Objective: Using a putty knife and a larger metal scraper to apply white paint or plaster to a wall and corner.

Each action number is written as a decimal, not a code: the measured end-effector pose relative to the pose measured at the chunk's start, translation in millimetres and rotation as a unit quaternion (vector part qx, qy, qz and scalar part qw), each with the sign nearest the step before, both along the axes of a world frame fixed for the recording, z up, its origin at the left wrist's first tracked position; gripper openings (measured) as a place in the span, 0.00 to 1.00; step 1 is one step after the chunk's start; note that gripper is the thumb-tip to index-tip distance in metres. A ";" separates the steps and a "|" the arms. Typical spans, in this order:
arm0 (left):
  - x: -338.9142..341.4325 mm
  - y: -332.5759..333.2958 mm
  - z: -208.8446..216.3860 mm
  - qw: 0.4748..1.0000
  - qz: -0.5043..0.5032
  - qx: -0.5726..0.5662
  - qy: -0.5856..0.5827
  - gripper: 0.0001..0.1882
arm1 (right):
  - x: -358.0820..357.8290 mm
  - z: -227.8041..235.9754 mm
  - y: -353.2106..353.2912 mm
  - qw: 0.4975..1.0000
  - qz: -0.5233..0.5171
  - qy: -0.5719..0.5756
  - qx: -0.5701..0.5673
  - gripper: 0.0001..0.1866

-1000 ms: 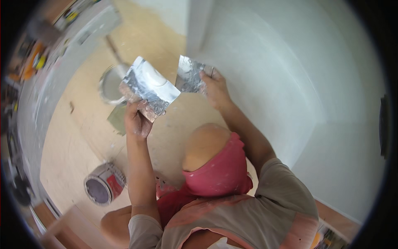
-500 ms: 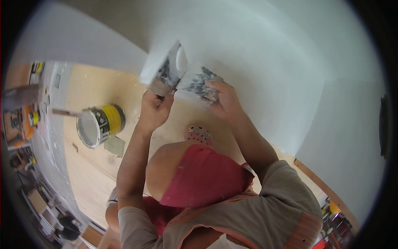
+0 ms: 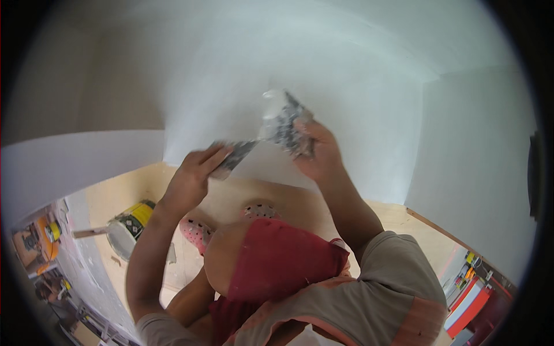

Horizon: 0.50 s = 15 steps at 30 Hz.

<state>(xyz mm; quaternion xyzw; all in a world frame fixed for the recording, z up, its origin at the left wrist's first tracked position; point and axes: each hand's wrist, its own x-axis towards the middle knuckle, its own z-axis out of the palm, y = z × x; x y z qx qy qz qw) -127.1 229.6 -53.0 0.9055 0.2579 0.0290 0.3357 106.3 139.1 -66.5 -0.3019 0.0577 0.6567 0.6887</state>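
Note:
My left hand (image 3: 191,176) is closed round a putty knife (image 3: 240,157), whose smeared grey blade points up and to the right. In my right hand (image 3: 321,151) is a second, wide putty knife (image 3: 284,128), its dark blade streaked with white filler. A soft white lump of filler (image 3: 273,104) sits toward that blade's far edge. The two blades meet or nearly meet in front of the white wall (image 3: 358,127); whether they touch cannot be made out. Motion blurs both tools slightly.
A bucket (image 3: 138,218) with a yellow and black band lies tilted at left, a wooden handle (image 3: 91,233) sticking out. A white panel (image 3: 473,173) stands at right. My pink clogs (image 3: 197,233) rest on the wooden floor (image 3: 254,193). Tools (image 3: 470,271) lie at lower right.
My left hand has moved down and left, turning its blade flatter. The filler lump, earlier on the left blade, now sits on the right one. My view has turned up toward the wall.

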 end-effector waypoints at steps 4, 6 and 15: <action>-46.0 8.1 34.9 0.981 0.026 -0.120 0.153 0.31 | 55.0 17.6 -3.1 0.982 -0.090 -0.167 0.026 0.18; -73.9 9.9 43.0 0.971 0.052 -0.160 0.171 0.30 | 84.7 10.8 -13.6 0.960 -0.125 -0.252 0.004 0.18; -169.5 7.0 23.6 0.913 0.242 -0.283 0.168 0.18 | 270.9 0.1 -68.2 0.580 -0.074 -0.769 -0.258 0.12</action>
